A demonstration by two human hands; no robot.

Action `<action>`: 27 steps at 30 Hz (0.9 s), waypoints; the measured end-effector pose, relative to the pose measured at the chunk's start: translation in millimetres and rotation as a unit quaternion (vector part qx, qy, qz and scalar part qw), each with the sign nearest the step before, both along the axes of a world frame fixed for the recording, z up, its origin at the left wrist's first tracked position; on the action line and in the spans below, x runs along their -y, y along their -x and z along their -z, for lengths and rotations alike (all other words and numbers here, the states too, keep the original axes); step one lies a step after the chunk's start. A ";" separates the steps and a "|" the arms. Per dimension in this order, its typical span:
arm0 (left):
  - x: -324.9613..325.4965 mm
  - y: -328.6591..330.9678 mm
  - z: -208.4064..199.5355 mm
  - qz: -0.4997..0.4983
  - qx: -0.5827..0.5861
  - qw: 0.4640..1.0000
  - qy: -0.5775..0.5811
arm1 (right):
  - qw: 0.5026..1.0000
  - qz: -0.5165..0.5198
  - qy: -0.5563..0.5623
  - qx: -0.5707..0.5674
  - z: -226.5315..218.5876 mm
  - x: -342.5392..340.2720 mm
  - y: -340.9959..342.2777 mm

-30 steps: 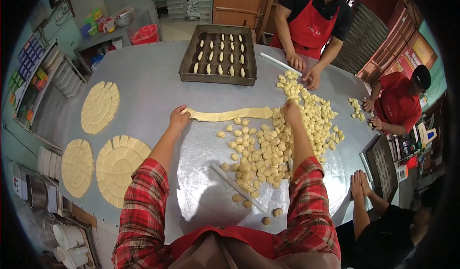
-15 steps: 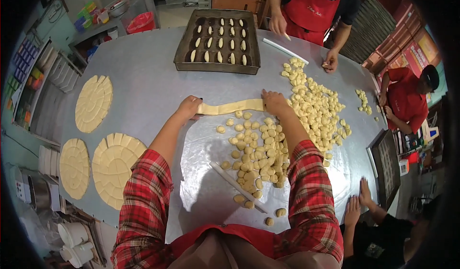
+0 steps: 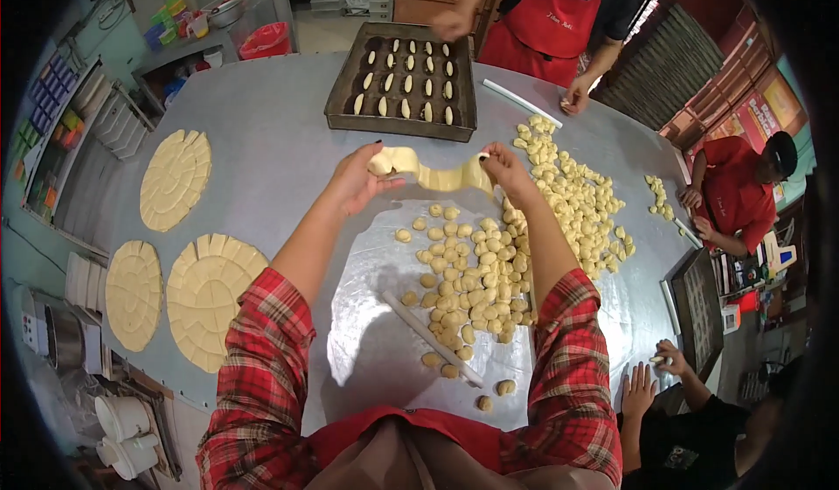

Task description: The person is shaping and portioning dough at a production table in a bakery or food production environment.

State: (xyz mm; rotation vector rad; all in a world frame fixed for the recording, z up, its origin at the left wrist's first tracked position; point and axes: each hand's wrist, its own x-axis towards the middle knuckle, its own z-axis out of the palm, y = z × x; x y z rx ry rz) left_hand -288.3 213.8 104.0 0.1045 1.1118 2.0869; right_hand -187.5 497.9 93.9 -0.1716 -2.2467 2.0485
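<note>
A strip of pale yellow dough sags between my two hands, lifted off the metal table. My left hand grips its left end, where the dough is curled over, with the thumb on top. The right end is pinched by my right hand and droops below the fingers. Just nearer to me lie many small dough balls, loosely spread. A larger heap of dough pieces lies to the right of my right hand. Among the nearer balls rests a thin pale rod.
Three scored dough rounds lie at the left. A dark baking tray with rows of small dough rolls stands at the far side. Across the table works a person in a red apron; others work at the right beside another tray.
Both hands have raised the dough strip from the table, and its ends have come closer together. The far person's left-side hand has moved over the baking tray.
</note>
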 end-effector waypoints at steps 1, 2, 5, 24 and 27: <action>10.1 -9.2 -12.6 -0.003 0.001 1.000 0.001 | 1.000 -0.003 0.001 0.001 -15.0 10.4 -7.5; 27.9 -21.7 -26.1 -0.013 -0.046 0.999 -0.004 | 0.999 -0.019 0.028 -0.006 -28.9 24.0 -18.0; 99.4 -73.1 -69.5 -0.056 -0.100 0.993 0.006 | 0.994 -0.088 0.057 -0.015 -68.9 81.4 -63.7; 219.1 -318.2 80.7 -0.093 -0.583 0.700 0.403 | 0.869 -0.069 -0.488 -0.054 83.1 290.6 -245.7; 184.6 -325.6 105.8 -0.053 -0.590 0.648 0.478 | 0.894 -0.065 -0.437 -0.074 89.7 300.5 -259.0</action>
